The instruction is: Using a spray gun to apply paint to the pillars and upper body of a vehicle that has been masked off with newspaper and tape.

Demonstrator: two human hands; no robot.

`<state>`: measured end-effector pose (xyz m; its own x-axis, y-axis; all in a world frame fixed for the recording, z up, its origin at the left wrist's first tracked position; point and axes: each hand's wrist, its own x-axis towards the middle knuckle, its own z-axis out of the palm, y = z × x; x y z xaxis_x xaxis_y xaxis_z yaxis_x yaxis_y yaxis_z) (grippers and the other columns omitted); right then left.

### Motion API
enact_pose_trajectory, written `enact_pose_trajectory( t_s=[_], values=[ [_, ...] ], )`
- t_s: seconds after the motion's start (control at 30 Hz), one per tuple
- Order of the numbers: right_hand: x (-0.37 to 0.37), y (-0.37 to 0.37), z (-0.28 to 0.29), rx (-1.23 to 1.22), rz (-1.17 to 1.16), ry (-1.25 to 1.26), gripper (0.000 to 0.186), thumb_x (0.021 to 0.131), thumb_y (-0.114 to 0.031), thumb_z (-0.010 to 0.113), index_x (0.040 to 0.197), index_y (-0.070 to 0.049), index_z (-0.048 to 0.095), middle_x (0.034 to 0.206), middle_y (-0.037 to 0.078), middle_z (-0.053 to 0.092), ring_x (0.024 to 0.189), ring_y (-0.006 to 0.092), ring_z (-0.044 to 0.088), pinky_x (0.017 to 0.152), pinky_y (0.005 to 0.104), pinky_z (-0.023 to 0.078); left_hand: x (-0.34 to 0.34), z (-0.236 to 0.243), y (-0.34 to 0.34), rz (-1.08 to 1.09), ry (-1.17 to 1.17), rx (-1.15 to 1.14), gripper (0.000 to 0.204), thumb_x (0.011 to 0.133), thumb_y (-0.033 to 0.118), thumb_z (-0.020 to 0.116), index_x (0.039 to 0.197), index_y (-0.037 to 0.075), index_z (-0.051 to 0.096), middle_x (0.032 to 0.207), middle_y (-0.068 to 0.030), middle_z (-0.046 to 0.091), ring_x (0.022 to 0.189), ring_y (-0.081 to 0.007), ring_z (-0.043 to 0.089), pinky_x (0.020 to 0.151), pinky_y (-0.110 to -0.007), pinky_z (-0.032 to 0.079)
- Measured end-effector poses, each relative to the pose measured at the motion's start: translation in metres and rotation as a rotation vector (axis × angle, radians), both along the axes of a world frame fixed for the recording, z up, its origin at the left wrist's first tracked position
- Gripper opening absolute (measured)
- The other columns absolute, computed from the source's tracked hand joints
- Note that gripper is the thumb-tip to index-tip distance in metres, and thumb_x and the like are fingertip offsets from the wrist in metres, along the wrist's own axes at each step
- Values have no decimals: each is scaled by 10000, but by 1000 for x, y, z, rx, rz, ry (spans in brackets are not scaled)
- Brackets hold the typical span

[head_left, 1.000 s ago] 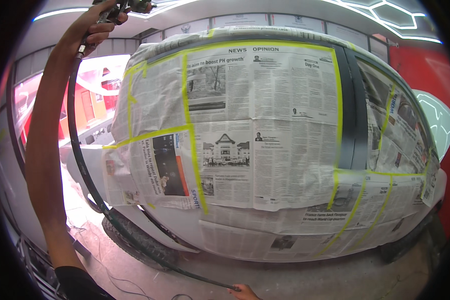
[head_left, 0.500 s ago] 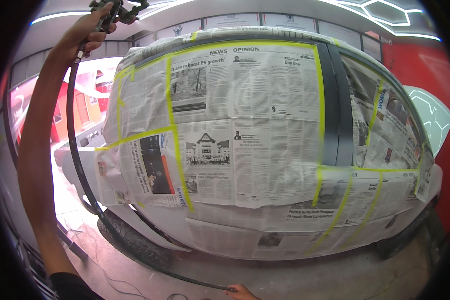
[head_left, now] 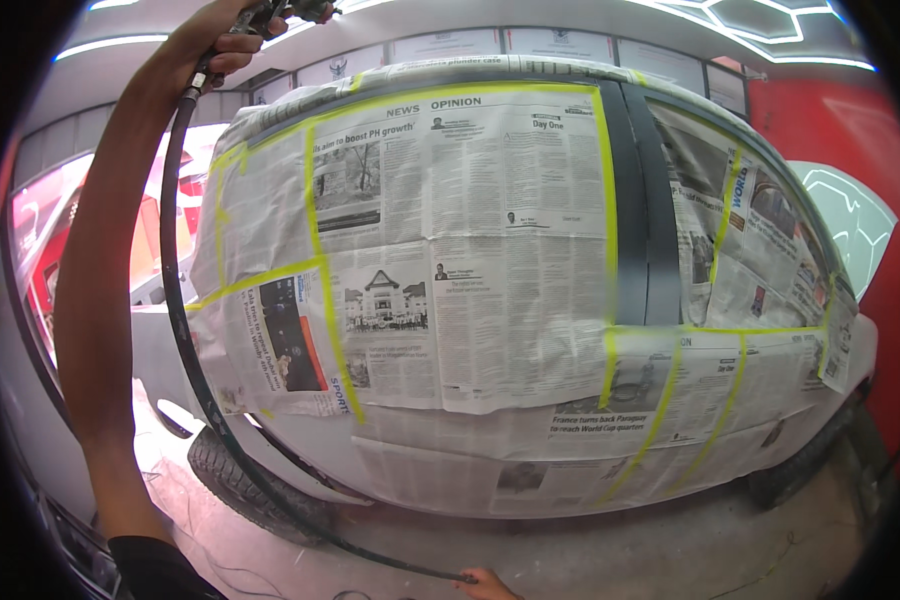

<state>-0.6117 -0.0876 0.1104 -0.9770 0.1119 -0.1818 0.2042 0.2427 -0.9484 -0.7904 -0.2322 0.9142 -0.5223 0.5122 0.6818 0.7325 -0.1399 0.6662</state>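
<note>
My left hand [head_left: 225, 45] is raised high at the upper left, its fingers wrapped around a spray gun [head_left: 270, 14] that is partly cut off by the top edge. From the gun's handle a black air hose [head_left: 175, 270] hangs and curves down past the vehicle's tyre. Low in the middle, my right hand [head_left: 487, 585] grips that hose, with only part of the hand showing. In front of me stands a vehicle masked with newspaper [head_left: 510, 280] and yellow-green tape [head_left: 608, 190]. Between the covered windows, a dark grey pillar [head_left: 642, 200] lies bare.
A tyre [head_left: 245, 480] shows below the paper at the left, another [head_left: 805, 470] at the right. Thin cords lie on the concrete floor [head_left: 590, 560]. At the right is a red wall [head_left: 830, 120], and bright tube lights [head_left: 750, 20] cross the ceiling.
My left hand and the spray gun have shifted right and slightly up in view, the hose with them. The vehicle appears somewhat further left. My right hand stays on the hose.
</note>
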Motion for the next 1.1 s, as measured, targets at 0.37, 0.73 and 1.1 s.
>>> enact_pose_trajectory(
  t_s=[0.37,0.73,1.1],
  values=[
    [0,14,-10,76,13,4,276,852,-359,637,920,-96,680,706,61,636,625,190,545,616,320,431,-34,8,16,141,63,16,457,959,446,484,1036,-4,486,719,12,511,330,21,297,236,-146,256],
    [13,34,-6,68,-117,-53,277,832,-376,647,915,-115,688,806,84,691,759,232,657,701,325,483,-3,8,79,70,14,-63,316,1026,340,341,1069,59,480,769,-62,517,380,0,317,265,-154,275],
    [22,45,29,49,-201,35,274,834,-366,652,861,-95,681,690,83,635,624,209,583,620,325,451,8,20,80,-31,72,-81,336,1025,362,328,1063,68,486,775,-66,521,379,-1,323,262,-155,268]
  ],
)
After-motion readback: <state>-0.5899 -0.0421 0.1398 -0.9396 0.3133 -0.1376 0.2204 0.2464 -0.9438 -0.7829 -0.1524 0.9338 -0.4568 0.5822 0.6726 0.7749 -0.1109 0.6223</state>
